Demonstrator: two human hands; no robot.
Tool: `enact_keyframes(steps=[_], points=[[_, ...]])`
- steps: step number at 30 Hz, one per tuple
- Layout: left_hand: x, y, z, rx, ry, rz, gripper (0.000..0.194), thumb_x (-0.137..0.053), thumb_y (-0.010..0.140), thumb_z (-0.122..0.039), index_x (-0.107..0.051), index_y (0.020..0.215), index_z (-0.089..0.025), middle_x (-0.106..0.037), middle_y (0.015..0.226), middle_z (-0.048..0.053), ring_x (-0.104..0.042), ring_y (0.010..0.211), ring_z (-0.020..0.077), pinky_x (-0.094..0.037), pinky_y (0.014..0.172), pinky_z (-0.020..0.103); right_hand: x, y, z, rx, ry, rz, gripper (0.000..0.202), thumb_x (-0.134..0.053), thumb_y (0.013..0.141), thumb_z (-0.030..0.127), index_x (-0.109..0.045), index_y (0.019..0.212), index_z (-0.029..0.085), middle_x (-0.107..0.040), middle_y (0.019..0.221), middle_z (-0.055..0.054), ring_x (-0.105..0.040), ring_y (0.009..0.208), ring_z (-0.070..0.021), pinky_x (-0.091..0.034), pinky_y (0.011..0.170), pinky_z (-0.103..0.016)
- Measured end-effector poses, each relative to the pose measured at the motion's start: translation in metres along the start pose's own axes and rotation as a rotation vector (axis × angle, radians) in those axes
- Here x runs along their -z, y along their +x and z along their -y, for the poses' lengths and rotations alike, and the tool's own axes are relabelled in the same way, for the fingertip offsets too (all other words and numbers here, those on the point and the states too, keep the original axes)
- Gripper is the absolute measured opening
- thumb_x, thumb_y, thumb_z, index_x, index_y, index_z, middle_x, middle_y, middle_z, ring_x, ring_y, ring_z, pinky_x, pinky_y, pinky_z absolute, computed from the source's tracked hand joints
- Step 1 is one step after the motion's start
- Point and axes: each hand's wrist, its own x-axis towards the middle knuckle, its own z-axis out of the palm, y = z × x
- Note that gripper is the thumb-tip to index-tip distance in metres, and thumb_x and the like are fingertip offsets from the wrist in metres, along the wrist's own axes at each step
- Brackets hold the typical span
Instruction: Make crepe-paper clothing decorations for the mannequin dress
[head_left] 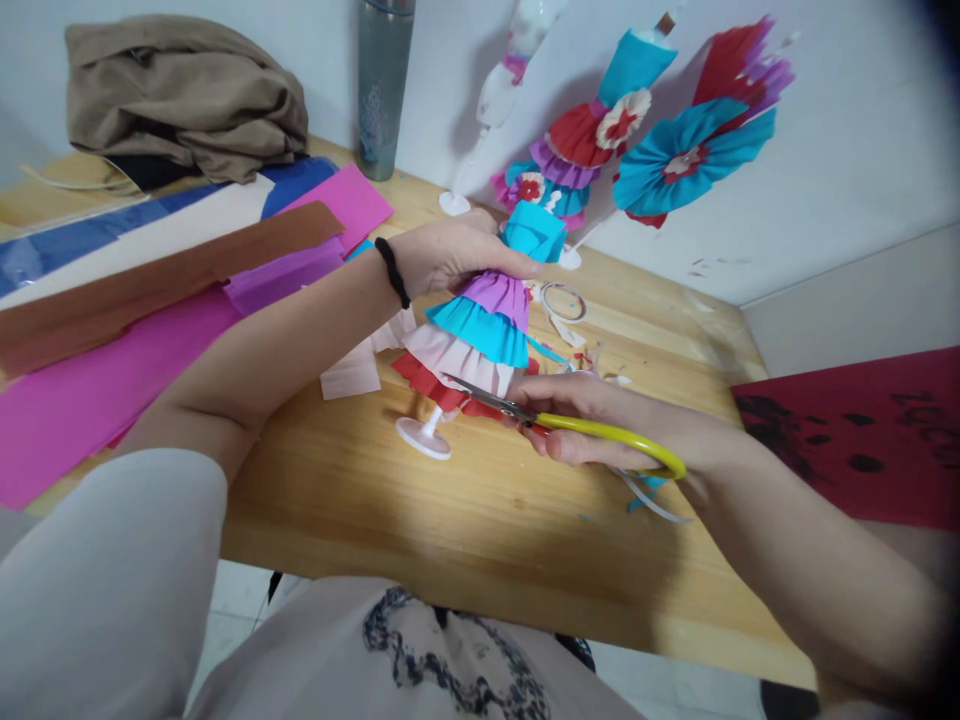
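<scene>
My left hand (469, 255) is closed around the upper part of a small doll figure in a layered crepe paper dress (491, 310), near its waist. The dress has a blue top and ruffles in purple, blue, pale pink and red; its white round stand (424, 438) is tilted on the table. My right hand (577, 410) grips yellow-handled scissors (600, 428). Their dark blades lie across the lower pale pink and red ruffles. Part of the right fingers is hidden behind the scissors and the dress hem.
Crepe paper sheets in pink (150, 385) and brown (165, 270) lie at left, with a brown cloth (187, 95) behind. A bottle (384, 90), another paper-dressed figure (585, 140) and a bare white figure (499, 95) stand along the wall. Ribbon (564, 302) and scraps lie at right.
</scene>
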Motion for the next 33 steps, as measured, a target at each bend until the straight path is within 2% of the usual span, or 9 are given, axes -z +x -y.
enact_keyframes(steps=[5,13,17,23,27,33], points=[[-0.006,-0.003,-0.002,0.026,-0.017,0.013,0.016,-0.058,0.086,0.004,-0.063,0.079,-0.010,-0.070,0.075,0.001,-0.066,0.071,0.0099,-0.051,0.082,0.026,0.000,0.000,-0.002,-0.017,-0.001,0.003,0.044,-0.059,0.091,0.058,-0.053,0.101,0.016,-0.047,0.086,0.000,-0.042,0.069,-0.0105,-0.036,0.053,-0.021],[-0.001,0.002,0.002,0.014,0.049,-0.032,0.011,-0.065,0.082,-0.002,-0.062,0.077,-0.011,-0.065,0.068,-0.004,-0.063,0.068,0.0083,-0.048,0.083,0.027,-0.001,0.001,-0.004,-0.006,0.038,-0.020,0.054,-0.063,0.085,0.066,-0.056,0.100,0.015,-0.048,0.084,0.000,-0.042,0.067,-0.0104,-0.035,0.052,-0.023],[0.000,0.001,0.003,-0.021,0.014,0.022,0.012,-0.065,0.082,-0.001,-0.062,0.075,-0.011,-0.067,0.070,-0.002,-0.063,0.069,0.0104,-0.050,0.082,0.029,-0.001,0.000,-0.004,-0.050,0.055,-0.025,0.057,-0.064,0.082,0.069,-0.055,0.100,0.015,-0.048,0.081,0.001,-0.040,0.063,-0.0090,-0.033,0.048,-0.022],[0.000,-0.001,0.002,-0.040,-0.031,0.090,0.010,-0.067,0.082,-0.004,-0.062,0.078,-0.011,-0.065,0.067,-0.003,-0.063,0.066,0.0097,-0.051,0.080,0.028,-0.002,0.000,-0.003,-0.072,0.097,-0.027,0.056,-0.066,0.082,0.067,-0.055,0.100,0.015,-0.046,0.077,0.003,-0.039,0.056,-0.0066,-0.035,0.041,-0.018],[0.001,0.000,0.002,-0.027,0.002,0.069,0.012,-0.061,0.085,-0.002,-0.062,0.077,-0.011,-0.063,0.066,-0.004,-0.060,0.066,0.0079,-0.049,0.082,0.027,-0.003,-0.001,0.001,-0.090,0.102,-0.044,0.050,-0.067,0.083,0.062,-0.055,0.096,0.016,-0.046,0.073,0.005,-0.039,0.050,-0.0046,-0.035,0.038,-0.017],[0.006,0.005,0.006,-0.053,-0.015,0.049,0.012,-0.072,0.076,-0.002,-0.064,0.071,-0.010,-0.066,0.066,-0.001,-0.060,0.066,0.0092,-0.050,0.080,0.030,-0.004,-0.002,-0.002,-0.122,0.179,-0.042,0.045,-0.069,0.084,0.057,-0.055,0.097,0.017,-0.044,0.067,0.008,-0.034,0.043,-0.0030,-0.030,0.035,-0.017]])
